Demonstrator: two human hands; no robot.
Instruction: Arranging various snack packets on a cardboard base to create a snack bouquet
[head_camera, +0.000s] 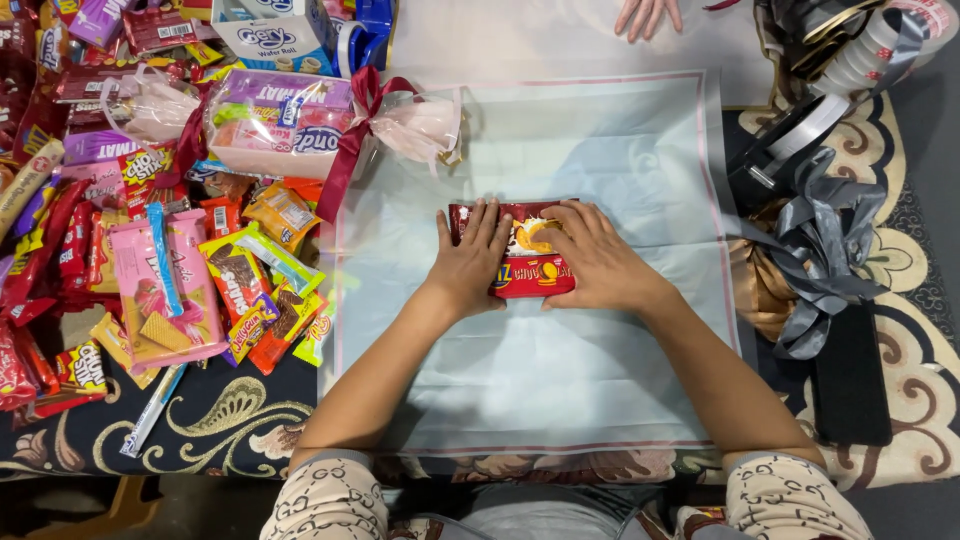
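Far left of the red biscuit packet (520, 262) lies a heap of snack packs (150, 250), among them a pink wafer pack (165, 290). Up-left of the packet sits a finished gift bundle (285, 120), tied with a dark red ribbon (350, 140). The packet itself lies flat near the middle of a pale blue wrapping sheet (560, 380) spread over the worktop. The left hand (470, 262) presses flat on the packet's left half, fingers (490, 225) stretched out and not curled round anything. The right hand (598, 262) lies on its right half the same way, palm down, fingers (560, 235) spread (neither hand actually grips it). Judging by this, the packet is being centred; it would be done well by keeping the long edges parallel to the sheet's border and pressing evenly with both palms. Right of the packet, off the sheet, lie grey ribbon (825, 240) and a black phone (850, 375). Above-right, another person's hand (648, 14) rests at the sheet's far edge.
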